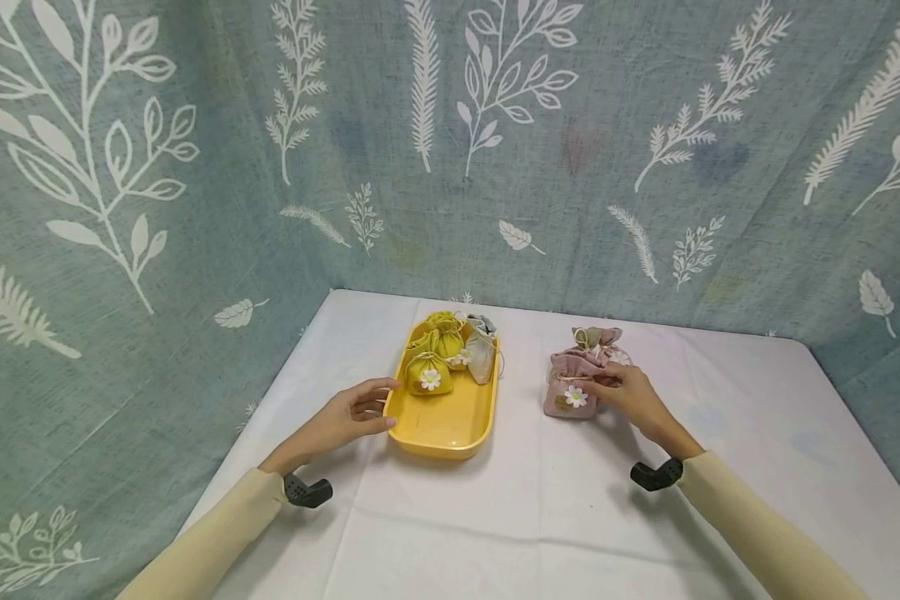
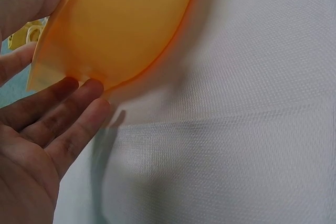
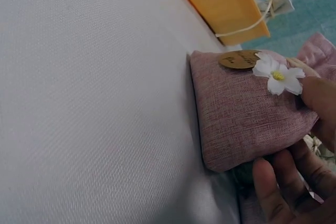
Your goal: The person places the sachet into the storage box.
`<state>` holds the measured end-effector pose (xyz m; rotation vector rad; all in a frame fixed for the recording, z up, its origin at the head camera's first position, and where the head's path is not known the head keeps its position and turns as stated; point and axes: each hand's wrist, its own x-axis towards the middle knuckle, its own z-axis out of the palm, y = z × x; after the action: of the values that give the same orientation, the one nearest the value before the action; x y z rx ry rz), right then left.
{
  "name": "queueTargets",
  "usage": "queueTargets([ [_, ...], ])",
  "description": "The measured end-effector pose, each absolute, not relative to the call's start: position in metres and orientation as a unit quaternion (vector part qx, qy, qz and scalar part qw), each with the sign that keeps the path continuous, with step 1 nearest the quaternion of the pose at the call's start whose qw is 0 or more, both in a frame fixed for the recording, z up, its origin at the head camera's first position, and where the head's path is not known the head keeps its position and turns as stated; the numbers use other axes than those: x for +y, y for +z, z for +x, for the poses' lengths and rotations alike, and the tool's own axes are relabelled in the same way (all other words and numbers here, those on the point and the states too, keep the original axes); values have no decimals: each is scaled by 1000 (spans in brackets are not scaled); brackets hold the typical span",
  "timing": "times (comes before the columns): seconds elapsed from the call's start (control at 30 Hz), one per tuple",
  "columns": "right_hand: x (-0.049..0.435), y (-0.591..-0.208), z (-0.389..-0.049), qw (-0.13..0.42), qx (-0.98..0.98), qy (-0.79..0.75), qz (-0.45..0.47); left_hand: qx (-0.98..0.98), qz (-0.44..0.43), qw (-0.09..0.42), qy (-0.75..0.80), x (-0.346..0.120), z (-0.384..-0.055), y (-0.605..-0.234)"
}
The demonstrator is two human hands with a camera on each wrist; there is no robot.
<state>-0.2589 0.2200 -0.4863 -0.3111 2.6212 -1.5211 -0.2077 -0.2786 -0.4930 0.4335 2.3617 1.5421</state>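
Note:
My right hand (image 1: 633, 402) pinches a pink drawstring pouch (image 1: 562, 393) on the right of the table. The right wrist view shows the thumb at the pouch's side, by a white fabric flower (image 3: 278, 76) and a brown oval tag (image 3: 239, 59); the other fingers are partly hidden behind it. More pouches (image 1: 610, 337) stand just behind. My left hand (image 1: 348, 414), fingers spread, touches the left wall of a yellow tray (image 1: 438, 421). In the tray's far half sit several yellow pouches (image 1: 429, 375) and one grey pouch (image 1: 482, 354).
A white cloth (image 1: 495, 517) covers the table. Green-blue curtains (image 1: 510, 167) with white leaf prints hang behind it and along the left side. Black bands with camera mounts (image 1: 309, 492) sit on both wrists.

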Motion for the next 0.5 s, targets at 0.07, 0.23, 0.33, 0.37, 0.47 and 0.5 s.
queueTargets([
  [0.07, 219, -486, -259, 42, 863, -492, -103, 819, 151, 143, 534, -279, -208, -493],
  [0.23, 220, -488, -260, 21, 867, -486, -109, 819, 154, 142, 534, -278, -207, -492],
  [0.33, 220, -489, -259, 14, 866, -488, -108, 819, 154, 141, 534, -279, -207, -492],
  [0.37, 219, -488, -259, 13, 864, -492, -109, 820, 154, 141, 533, -279, -207, -492],
  [0.47, 218, -487, -258, 9, 859, -500, -113, 820, 154, 140, 534, -279, -206, -492],
  [0.5, 218, -486, -257, 10, 855, -506, -116, 820, 154, 140, 533, -279, -206, -491],
])
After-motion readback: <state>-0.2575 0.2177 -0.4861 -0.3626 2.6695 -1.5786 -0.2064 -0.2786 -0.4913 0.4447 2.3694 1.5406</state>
